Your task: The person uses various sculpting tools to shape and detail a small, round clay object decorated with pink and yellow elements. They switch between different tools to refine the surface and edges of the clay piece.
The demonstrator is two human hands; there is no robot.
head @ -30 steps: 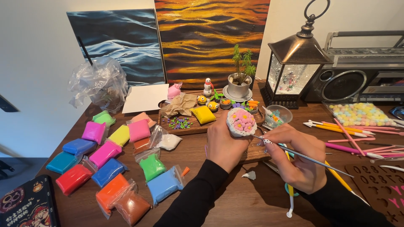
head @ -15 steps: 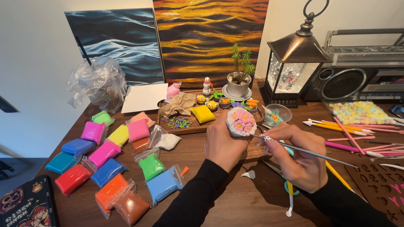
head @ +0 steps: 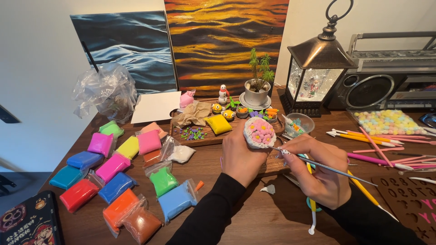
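In the head view, the left hand (head: pixel 240 152) was closed around a small white clay cup (head: pixel 259 133) topped with pink flowers, holding it upright above the table (head: pixel 254 218), just in front of the wooden tray (head: pixel 204 138). The fingers wrapped the cup's left side and back, and the flowered top faced the camera.

The right hand (head: pixel 318 170) pinched a thin metal tool (head: pixel 327 166) between thumb and fingertips, pen-fashion. Its tip met the cup's lower right edge, while the shaft ran down and to the right past the knuckles. The grip was tight on the tool, with no gap showing.

To the left lay rows of clay bags (head: pixel 113 168) in pink, yellow, blue, green, red and orange, some touching. A crumpled plastic bag (head: pixel 106 90) sat behind them beside a white sheet (head: pixel 155 106). On the tray were brown paper (head: pixel 193 113), a yellow lump (head: pixel 218 124), small green and purple bits, and tiny figures, with a snowman (head: pixel 223 94) and a potted plant (head: pixel 258 88) behind.

A lantern (head: pixel 316 72) and a radio (head: pixel 390 77) stood at the right rear. Near the right hand were a small glass bowl (head: pixel 299 123), a tray of pastel balls (head: pixel 386 121), pink and yellow sculpting tools (head: pixel 372 138), and a brown number mould (head: pixel 411 199). Two paintings (head: pixel 227 41) leaned on the wall.
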